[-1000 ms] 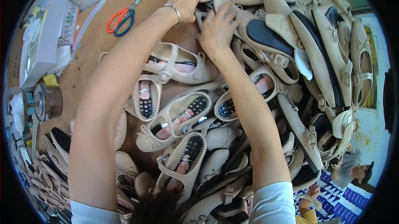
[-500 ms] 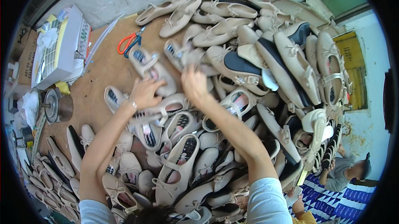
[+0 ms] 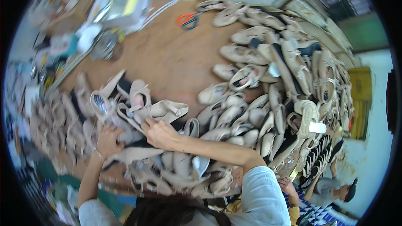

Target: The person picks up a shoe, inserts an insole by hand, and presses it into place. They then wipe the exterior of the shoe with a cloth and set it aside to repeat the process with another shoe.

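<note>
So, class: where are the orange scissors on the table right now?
In the head view, the scissors lie at the far edge of the brown table, top centre, just left of the shoe pile, far from both hands.

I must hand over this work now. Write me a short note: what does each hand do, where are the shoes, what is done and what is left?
Left hand: resting on the beige strapped shoes at the near-left edge of the brown wooden table; grip unclear.
Right hand: pressed on the same cluster, beside a beige shoe with an open strap.
Done: a large heap of beige shoes lies at the right.
Left: the near-left cluster is loose and jumbled. Orange-handled scissors lie at the far side.
</note>
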Motion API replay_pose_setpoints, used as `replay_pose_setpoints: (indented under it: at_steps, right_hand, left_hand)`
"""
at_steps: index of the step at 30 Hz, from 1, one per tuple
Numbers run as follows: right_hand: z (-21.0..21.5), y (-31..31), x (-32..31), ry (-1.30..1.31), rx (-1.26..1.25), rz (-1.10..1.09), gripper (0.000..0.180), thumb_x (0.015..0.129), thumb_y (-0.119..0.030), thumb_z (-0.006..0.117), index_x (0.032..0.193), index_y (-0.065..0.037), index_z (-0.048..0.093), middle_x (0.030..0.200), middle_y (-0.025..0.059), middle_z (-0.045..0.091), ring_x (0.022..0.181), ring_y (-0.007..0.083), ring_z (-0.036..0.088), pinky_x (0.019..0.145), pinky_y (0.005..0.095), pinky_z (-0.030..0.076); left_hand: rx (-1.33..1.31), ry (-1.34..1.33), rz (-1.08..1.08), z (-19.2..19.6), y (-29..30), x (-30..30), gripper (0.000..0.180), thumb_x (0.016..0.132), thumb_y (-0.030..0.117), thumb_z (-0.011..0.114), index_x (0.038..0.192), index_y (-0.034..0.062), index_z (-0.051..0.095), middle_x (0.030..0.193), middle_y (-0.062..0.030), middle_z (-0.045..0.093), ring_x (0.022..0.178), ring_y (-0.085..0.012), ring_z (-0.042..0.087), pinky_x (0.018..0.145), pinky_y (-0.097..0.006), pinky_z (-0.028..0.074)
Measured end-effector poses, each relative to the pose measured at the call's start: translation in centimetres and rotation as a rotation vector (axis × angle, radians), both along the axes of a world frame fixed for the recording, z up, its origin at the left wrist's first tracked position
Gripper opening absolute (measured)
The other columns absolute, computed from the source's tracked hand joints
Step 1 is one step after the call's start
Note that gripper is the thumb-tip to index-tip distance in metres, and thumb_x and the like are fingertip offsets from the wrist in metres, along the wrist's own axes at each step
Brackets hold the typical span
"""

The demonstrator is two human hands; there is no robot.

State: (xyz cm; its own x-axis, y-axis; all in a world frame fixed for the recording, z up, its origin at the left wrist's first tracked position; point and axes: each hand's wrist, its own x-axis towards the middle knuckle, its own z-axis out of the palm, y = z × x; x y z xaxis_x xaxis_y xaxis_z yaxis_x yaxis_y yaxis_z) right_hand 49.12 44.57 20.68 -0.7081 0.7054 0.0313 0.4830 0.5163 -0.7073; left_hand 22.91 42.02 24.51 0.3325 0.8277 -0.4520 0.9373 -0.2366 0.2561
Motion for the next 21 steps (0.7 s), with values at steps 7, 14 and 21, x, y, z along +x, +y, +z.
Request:
replay_pose_setpoints:
  at_steps: [7, 14, 21]
  right_hand:
    - [3.0, -12.5, -8.9, -0.011, 0.182, -0.033, 0.032, 0.071, -0.006, 0.066, 0.100, 0.004, 0.058, 0.119, 0.0262, 0.053, 0.120, 0.0432, 0.054, 0.104, 0.0465, 0.046]
    - [1.6, -15.2, -10.7, 0.088, 0.083, -0.291, 0.041, 0.064, -0.004, 0.067, 0.103, 0.003, 0.057, 0.137, 0.0265, 0.050, 0.132, 0.0411, 0.046, 0.114, 0.0490, 0.036]
    - [0.4, -18.1, -10.8, 0.243, 0.143, -0.649, 0.051, 0.074, 0.003, 0.060, 0.125, -0.002, 0.057, 0.138, 0.0234, 0.051, 0.136, 0.0416, 0.042, 0.115, 0.0535, 0.031]
  left_hand:
    - [0.016, -0.081, 0.232, -1.0, -13.0, -7.5, 0.041, 0.070, 0.018, 0.075, 0.111, 0.0123, 0.069, 0.111, -0.0187, 0.060, 0.111, -0.0363, 0.054, 0.097, -0.048, 0.041]
    - [0.330, -0.164, 0.164, -4.3, -20.2, -9.6, 0.057, 0.080, 0.015, 0.072, 0.136, 0.0153, 0.057, 0.142, -0.0227, 0.043, 0.131, -0.0428, 0.041, 0.109, -0.052, 0.033]
    - [0.401, -0.152, 0.555, -14.9, -28.7, -16.4, 0.077, 0.099, 0.022, 0.054, 0.155, -0.0065, 0.009, 0.160, -0.0318, 0.010, 0.149, -0.0457, 0.012, 0.121, -0.047, 0.012]
